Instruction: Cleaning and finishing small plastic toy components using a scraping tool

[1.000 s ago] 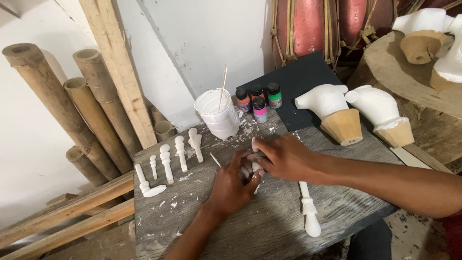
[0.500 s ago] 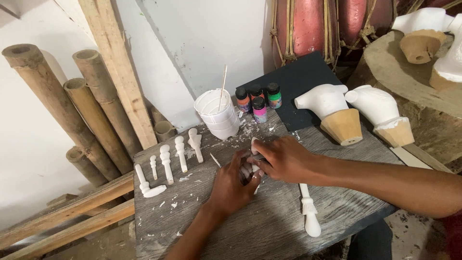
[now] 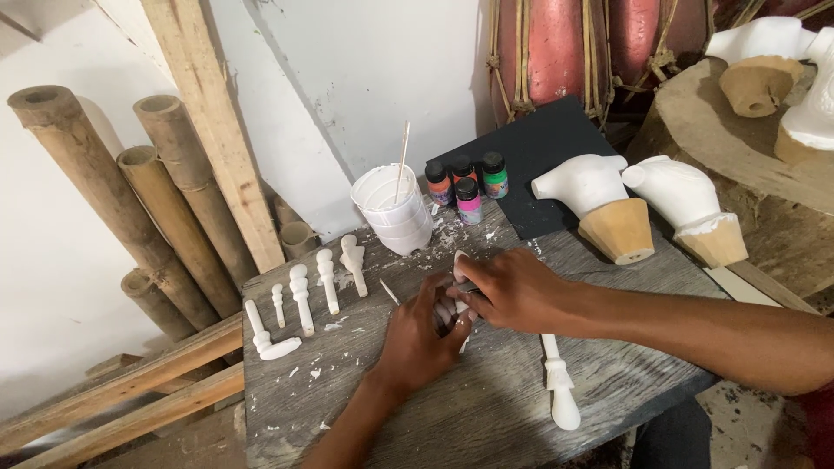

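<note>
While both hands meet at the middle of the grey wooden table (image 3: 521,408), they work together on a small white carved piece (image 3: 458,260) held between them. The left hand (image 3: 421,334) comes up from below with its fingers curled around the lower part of the piece, pressing it against the tabletop. The right hand (image 3: 512,291) reaches in from the right, its fingers bent and pinching the upper part; something thin and dark may lie under them, but it is too hidden to tell. Only the pale top end of the piece shows above the knuckles.

Judging from this, the step in hand looks like shaping or cleaning one small part while holding it steady. Any next move would call for a firm hold from the left hand and small, careful pressure from the right, since the piece looks thin and brittle.

Just left of the hands lies a row of finished white turned pieces (image 3: 301,300). Behind them stand a white plastic cup (image 3: 395,213) with a stick in it and small paint bottles (image 3: 465,184). A white brush-like piece (image 3: 558,382) lies near the right forearm.
</note>
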